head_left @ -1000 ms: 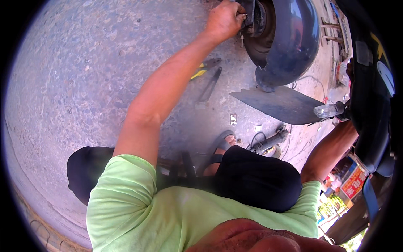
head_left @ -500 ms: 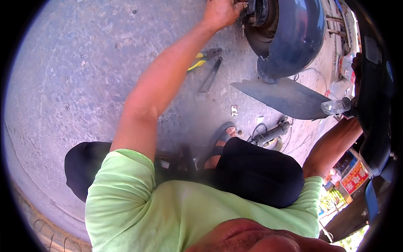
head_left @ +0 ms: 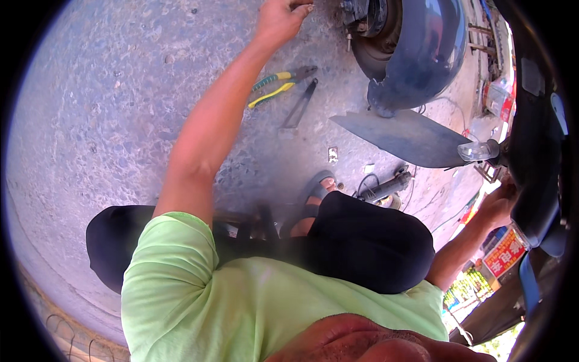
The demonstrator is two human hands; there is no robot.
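Observation:
My left hand (head_left: 280, 23) is at the top edge, left of a scooter's wheel hub (head_left: 368, 21) and apart from it. Its thumb and fingers are pressed together; whatever they may hold is too small to name. A dark, glossy mudguard (head_left: 425, 54) covers the wheel, its lower rim chipped. Below it sticks out a grey flap (head_left: 404, 140). My right hand (head_left: 498, 204) is against the scooter's dark body panel (head_left: 537, 199), under a clear lamp (head_left: 476, 151); the panel hides its fingers.
Pliers (head_left: 274, 90) with yellow-green handles lie on the concrete floor (head_left: 132, 120), beside a slim dark tool (head_left: 300, 105). A cylindrical part (head_left: 386, 187) with a cable lies past my sandalled foot (head_left: 319, 187). A red sign (head_left: 503, 253) stands at the right.
My left hand has drawn away from the wheel hub, toward the left. The right hand has come down from above the lamp to below it.

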